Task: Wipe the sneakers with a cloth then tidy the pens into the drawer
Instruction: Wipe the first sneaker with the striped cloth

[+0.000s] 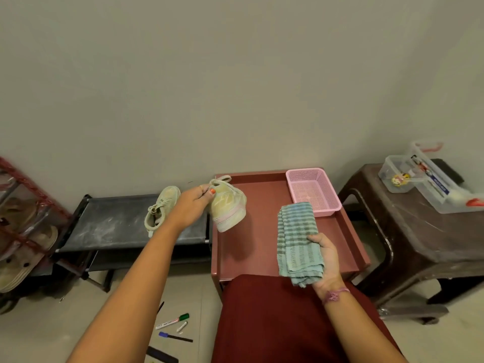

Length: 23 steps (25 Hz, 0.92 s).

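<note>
The task looks to be in its opening step, with the wiping barely begun, if at all. The left hand (192,205) grips one pale sneaker (228,206) by its heel and collar, fingers and thumb curled round it, holding it raised above the far left part of the red tray table (351,231). The right hand (326,258) holds a folded green striped cloth (297,242), fingers curled behind it and thumb over its right edge, apart from the shoe and not touching it. The second sneaker (159,209) lies on the dusty black bench (110,226) to the left, seemingly still to be done.

All of the pen work is left. A green-capped marker (172,321), a blue-capped pen (174,336) and a small white pen (182,326) lie scattered on the floor near the person's left arm, with other dark ones beside them. No drawer can be made out.

Around these stand a brown table (408,231) at the right carrying clear plastic boxes (429,179), a shoe rack (23,218) at the far left, and a pink basket (313,189) on the far side of the tray. Nothing stands between cloth and shoe.
</note>
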Motion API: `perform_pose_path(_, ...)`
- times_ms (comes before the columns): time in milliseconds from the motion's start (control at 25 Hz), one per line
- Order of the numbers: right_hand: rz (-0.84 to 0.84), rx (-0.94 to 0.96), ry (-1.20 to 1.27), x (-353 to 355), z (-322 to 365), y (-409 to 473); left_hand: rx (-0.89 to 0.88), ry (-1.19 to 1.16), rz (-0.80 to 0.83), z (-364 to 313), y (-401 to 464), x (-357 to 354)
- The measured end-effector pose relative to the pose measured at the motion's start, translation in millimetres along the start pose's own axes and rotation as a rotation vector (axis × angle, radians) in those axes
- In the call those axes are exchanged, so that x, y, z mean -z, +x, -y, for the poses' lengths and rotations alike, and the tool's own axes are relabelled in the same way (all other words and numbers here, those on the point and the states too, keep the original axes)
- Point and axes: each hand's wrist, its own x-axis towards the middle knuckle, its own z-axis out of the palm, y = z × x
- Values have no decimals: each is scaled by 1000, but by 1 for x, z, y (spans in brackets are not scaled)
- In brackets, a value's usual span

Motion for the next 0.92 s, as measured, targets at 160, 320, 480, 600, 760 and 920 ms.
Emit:
perform_pose_path(160,-37,54,-62,-1,16,-28,16,-171,52,-39,-32,-53)
perform_pose_path(320,-115,161,-346,-3,34,-51,40,-307,99,-53,-56,-107)
perform_pose_path(480,-79,429,-1068,-16,23,-59,106,-301,69,-55,-57,-147)
perform_pose_path(600,-4,662,-1683,0,-1,-55,195,-305,46,-63,-52,-160)
perform_pose_path(760,115,866,-2165,30,-20,-66,277,-300,118,-60,-47,-166)
perform_pose_path(920,128,784,-2111,38,4,-53,295,-351,128,-57,-38,-168)
